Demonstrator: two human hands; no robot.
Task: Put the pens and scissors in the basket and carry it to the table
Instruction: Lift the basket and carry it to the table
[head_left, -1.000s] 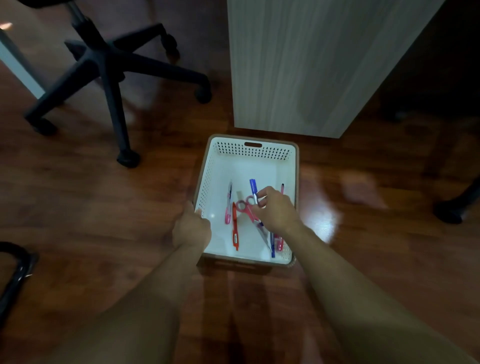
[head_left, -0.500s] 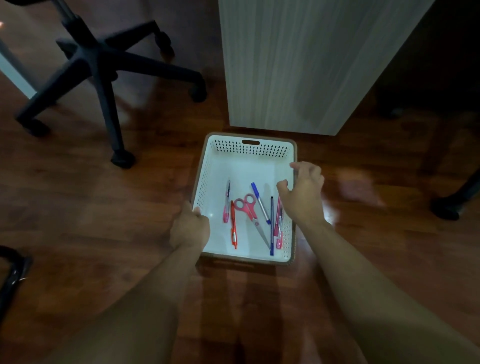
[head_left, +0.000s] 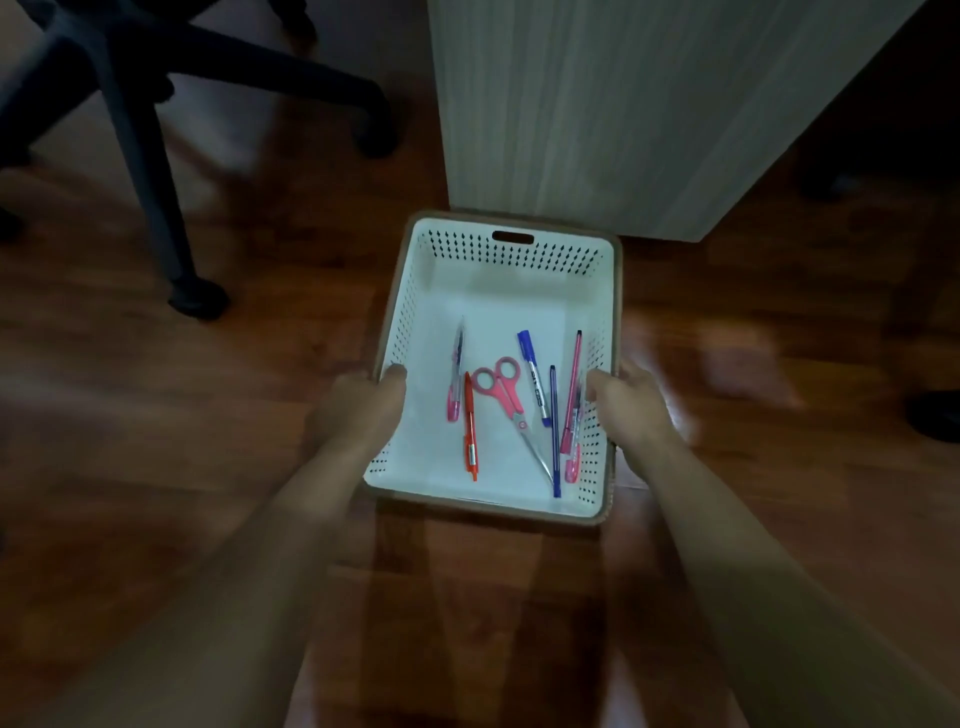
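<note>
The wooden floor (head_left: 156, 441) is carrying a pale cabinet panel (head_left: 623, 104) and a black chair base (head_left: 156, 130). The white perforated basket (head_left: 511, 260) is sitting on the floor just in front of the panel. The left hand (head_left: 358, 410) is gripping the basket's left rim, thumb inside. The right hand (head_left: 631, 410) is gripping the right rim likewise. Inside, the pink scissors (head_left: 501, 389) are lying between an orange pen (head_left: 470, 436) and a blue-capped pen (head_left: 532, 374); further pens are lying alongside.
</note>
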